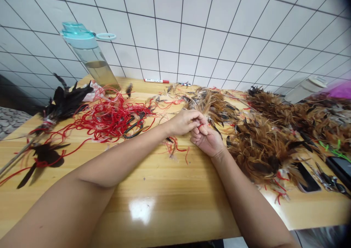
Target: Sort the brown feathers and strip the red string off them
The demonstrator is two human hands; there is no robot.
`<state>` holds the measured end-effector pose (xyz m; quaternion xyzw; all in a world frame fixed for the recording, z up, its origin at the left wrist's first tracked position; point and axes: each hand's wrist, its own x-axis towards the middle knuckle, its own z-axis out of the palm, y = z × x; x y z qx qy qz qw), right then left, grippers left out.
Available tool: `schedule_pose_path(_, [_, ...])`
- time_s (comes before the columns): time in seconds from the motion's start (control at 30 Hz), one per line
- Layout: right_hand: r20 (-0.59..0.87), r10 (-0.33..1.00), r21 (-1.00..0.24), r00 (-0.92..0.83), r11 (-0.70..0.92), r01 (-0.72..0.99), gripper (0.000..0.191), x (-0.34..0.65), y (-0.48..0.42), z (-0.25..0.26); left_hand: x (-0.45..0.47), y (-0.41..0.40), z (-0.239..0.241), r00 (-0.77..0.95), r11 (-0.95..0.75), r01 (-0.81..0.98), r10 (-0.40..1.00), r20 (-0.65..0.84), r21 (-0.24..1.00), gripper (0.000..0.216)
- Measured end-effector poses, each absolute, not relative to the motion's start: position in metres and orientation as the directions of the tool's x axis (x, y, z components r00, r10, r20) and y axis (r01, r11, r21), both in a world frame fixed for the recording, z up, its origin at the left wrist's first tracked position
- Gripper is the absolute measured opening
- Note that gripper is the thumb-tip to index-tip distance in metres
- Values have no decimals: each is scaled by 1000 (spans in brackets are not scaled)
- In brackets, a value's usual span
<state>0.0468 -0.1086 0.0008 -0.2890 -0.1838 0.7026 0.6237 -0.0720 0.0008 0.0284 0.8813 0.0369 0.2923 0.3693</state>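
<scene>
My left hand (186,122) and my right hand (207,140) meet over the middle of the wooden table (153,197). Both are closed in a pinch around a small bundle of brown feathers (211,111) with a bit of red string (201,125) showing between the fingers. The right hand lies palm up under the left. A large pile of brown and black feathers (260,142) spreads just to the right of them. A tangle of red strings (109,118) lies to the left.
A clear water bottle with a teal lid (90,56) stands at the back left by the tiled wall. Black feathers on a stick (63,103) lie at far left. Black scissors (134,127) rest in the strings. A red marker (156,81) lies at the back; a dark phone (308,178) and metal tools (329,180) at right.
</scene>
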Motion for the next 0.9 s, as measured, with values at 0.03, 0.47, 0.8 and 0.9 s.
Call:
schedule_pose_path(0.03, [-172, 983, -615, -56, -152, -773, 40, 47, -109, 1, -72, 2, 29, 828, -749, -155, 258, 498, 645, 23])
schedule_pose_path(0.47, [-172, 984, -662, -37, -143, -736, 48, 41, -110, 7, -71, 12, 28, 817, -828, -256, 91, 570, 499, 16])
schedule_pose_path(0.8, [-195, 981, -671, -5, -137, -729, 51, 39, -109, 5, -74, 8, 32, 812, -821, -268, 88, 576, 503, 14])
schedule_pose_path(0.9, [-204, 979, -644, -3, -137, -753, 50, 39, -108, 2, -73, 5, 30, 800, -845, -235, 113, 590, 481, 14])
